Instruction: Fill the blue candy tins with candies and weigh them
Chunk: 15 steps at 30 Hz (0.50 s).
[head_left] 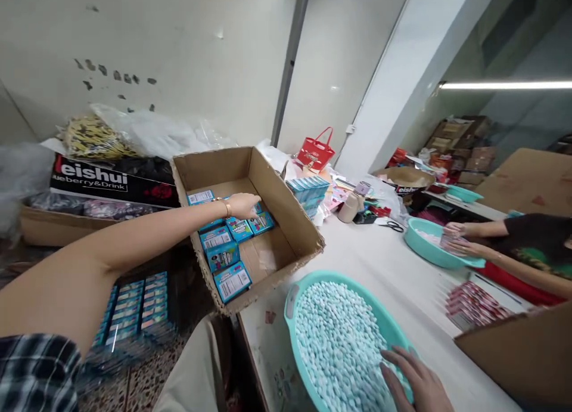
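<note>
Head: carton (282,200) of boxes (239,229), basin (381,318) of pellets (337,337)

a single camera is riding on the person's head, looking forward and down from the near side of the open cardboard box (281,212). it is standing above the box, near enough to be seeing over its rim to the bottom. its wide view is taking in the left hand (243,205) inside the box and, nearer and right of the box, the right hand (417,377), running out of frame. beyond the box it is facing the pale wall (201,54); below and left of the box it is catching the floor (147,373). right of the box and farther off, it is reaching a co-worker's arms (485,228).
</note>
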### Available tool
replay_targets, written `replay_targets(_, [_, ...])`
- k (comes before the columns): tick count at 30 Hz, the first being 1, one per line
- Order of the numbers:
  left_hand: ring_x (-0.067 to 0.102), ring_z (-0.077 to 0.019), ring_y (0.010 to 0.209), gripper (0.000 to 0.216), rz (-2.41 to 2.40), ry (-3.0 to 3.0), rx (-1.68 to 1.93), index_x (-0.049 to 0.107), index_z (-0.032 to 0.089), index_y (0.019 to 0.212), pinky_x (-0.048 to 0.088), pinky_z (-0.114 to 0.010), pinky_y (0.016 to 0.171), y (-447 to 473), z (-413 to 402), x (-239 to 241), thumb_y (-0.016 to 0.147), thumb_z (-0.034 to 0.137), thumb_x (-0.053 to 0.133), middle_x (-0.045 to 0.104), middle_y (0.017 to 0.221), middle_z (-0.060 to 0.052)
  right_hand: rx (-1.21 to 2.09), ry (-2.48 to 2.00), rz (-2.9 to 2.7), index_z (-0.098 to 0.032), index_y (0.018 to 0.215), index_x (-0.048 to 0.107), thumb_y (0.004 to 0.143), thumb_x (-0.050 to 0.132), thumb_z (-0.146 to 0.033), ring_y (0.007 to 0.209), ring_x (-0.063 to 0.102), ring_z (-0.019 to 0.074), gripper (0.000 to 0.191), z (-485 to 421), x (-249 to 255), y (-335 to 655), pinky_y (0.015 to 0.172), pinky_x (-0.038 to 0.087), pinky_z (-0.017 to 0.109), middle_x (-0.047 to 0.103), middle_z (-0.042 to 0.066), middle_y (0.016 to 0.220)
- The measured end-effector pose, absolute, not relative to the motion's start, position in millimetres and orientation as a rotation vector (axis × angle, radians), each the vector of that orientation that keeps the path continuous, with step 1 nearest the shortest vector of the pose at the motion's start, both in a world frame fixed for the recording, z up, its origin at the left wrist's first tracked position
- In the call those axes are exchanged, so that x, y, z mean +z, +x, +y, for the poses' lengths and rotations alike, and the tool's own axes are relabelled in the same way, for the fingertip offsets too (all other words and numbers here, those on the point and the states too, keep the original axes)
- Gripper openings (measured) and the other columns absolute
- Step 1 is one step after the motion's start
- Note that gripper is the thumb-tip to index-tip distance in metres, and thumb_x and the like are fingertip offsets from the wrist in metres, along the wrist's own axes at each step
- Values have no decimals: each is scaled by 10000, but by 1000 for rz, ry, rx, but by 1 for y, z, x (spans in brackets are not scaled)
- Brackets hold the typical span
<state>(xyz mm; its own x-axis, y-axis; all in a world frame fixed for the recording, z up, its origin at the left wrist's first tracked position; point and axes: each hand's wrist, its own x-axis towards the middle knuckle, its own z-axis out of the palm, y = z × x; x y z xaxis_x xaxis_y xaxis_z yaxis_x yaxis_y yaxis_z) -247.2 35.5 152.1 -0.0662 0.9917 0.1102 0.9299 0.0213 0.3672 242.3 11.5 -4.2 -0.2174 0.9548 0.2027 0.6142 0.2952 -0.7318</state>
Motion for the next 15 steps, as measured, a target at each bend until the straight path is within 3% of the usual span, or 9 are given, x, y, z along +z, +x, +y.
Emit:
replay_targets(2, [607,-191,1031,297,2120,2021,378,618,120,1103,481,-389,935,-279,41,135,881,317,634,643,1133,-83,560,-1318,-2073,-277,861,728,695,666,-580,988,653,333,351,21,21,204,808,532,440,716,88,1020])
replay_targets(5, [604,-216,1055,267,2043,2081,193,621,141,1091,504,-445,924,-304,53,106,918,343,591,624,1158,-81,613,-1101,-2205,-274,1047,656,886,523,-476,894,662,237,291,32,65,117,750,534,347,696,68,1038])
replay_targets(7, [603,-210,1053,263,1978,2125,101,622,145,1086,499,-442,927,-311,64,89,923,348,583,629,1147,-77,552,-916,-2380,-251,1065,622,934,458,-419,908,646,221,269,48,86,43,794,521,344,683,71,1035])
replay_targets(9, [605,-216,1028,247,1930,2159,27,649,142,994,488,-433,927,-315,75,77,872,357,648,652,1089,-77,332,-784,-2582,-225,1185,577,927,471,-338,1050,603,250,302,72,91,-31,903,486,383,654,100,1139])
replay_targets(10, [604,-233,1018,262,1916,2175,-1,663,138,930,480,-427,926,-316,79,71,807,364,716,663,1053,-85,210,-755,-2676,-200,1279,528,894,511,-288,1136,559,276,395,87,88,-66,952,462,405,624,127,1213])
replay_targets(13, [603,-297,980,364,1903,2220,-60,683,141,788,472,-411,894,-319,89,59,546,331,879,685,946,-130,-9,-811,-2945,-125,1499,242,715,690,-192,1314,409,330,905,128,61,-145,1018,417,435,463,210,1422])
replay_targets(15, [609,-305,953,397,1903,2262,-54,693,157,799,475,-405,868,-323,93,53,499,325,891,689,906,-136,-62,-810,-2997,-91,1532,90,633,732,-147,1425,252,343,1106,149,40,-175,1101,323,450,307,235,1532])
